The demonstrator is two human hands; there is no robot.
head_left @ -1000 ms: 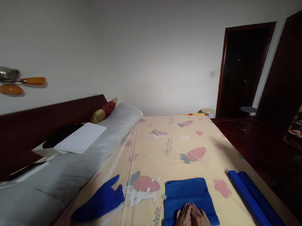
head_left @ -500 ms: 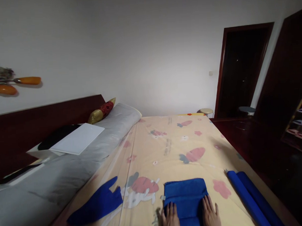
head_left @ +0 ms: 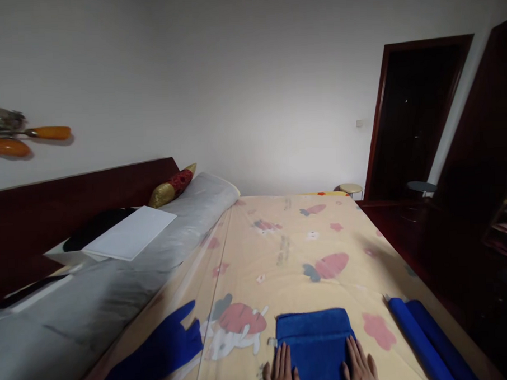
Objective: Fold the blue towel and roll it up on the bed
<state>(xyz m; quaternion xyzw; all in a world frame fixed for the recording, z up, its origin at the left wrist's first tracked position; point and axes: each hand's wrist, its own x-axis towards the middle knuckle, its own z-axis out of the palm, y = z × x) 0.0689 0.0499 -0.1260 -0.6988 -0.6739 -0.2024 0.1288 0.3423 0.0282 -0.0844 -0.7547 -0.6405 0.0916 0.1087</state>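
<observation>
A folded blue cloth (head_left: 314, 344), perhaps a towel, lies flat on the patterned bed sheet (head_left: 278, 290) close to me, with a small white tag at its left edge. My left hand (head_left: 281, 371) rests palm down on the cloth's left side, fingers stretched forward. On the opposite side, my right hand (head_left: 358, 364) lies flat along the right edge, fingers extended. Both wrists are cut off by the bottom of the view. Neither hand grips the cloth.
Another blue cloth piece (head_left: 159, 351) lies crumpled at the left. Two blue rolls (head_left: 432, 339) lie near the bed's right edge. A grey bolster-like bedding roll (head_left: 164, 261) runs along the headboard (head_left: 81, 192), with a white flat box (head_left: 131, 233) on it. Stools (head_left: 351, 188) stand beyond.
Both hands have shifted slightly along the sides of the folded cloth and remain flat on it. The whole view has tilted and turned a little, so the cloth appears lower.
</observation>
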